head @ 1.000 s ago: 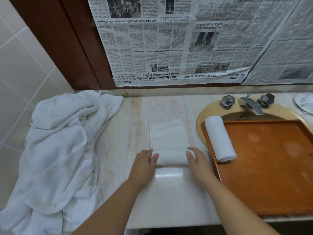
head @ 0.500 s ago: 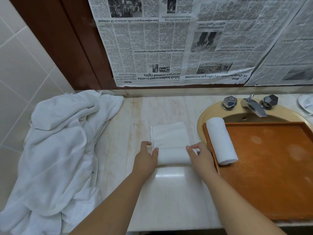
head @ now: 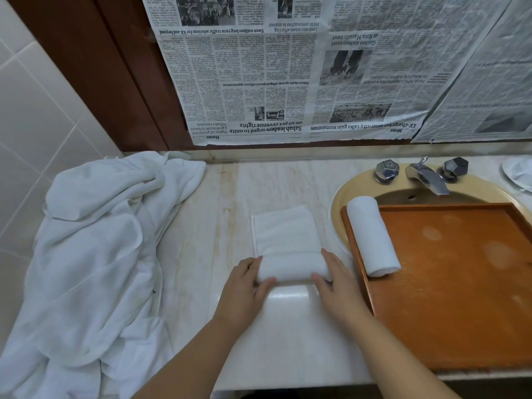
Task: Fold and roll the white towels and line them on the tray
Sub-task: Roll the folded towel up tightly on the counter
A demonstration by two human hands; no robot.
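A small white towel [head: 283,236] lies folded on the marble counter, its near end rolled into a thick roll [head: 292,267]. My left hand [head: 246,286] grips the roll's left end, thumb at the front and fingers round the back. My right hand [head: 335,283] grips the right end the same way. The far half of the towel lies flat. One finished rolled towel [head: 372,236] lies along the left edge of the orange-brown wooden tray [head: 460,298], which rests over the sink.
A large heap of loose white towels [head: 95,254] covers the counter's left side. The beige sink [head: 339,203] with its chrome tap [head: 427,175] and two knobs sits behind the tray. Newspaper covers the back wall. A white dish [head: 518,172] shows at the far right.
The roll has grown thicker and moved slightly away from me over the flat part. Both hands shifted their grip, thumbs now at the front of the roll.
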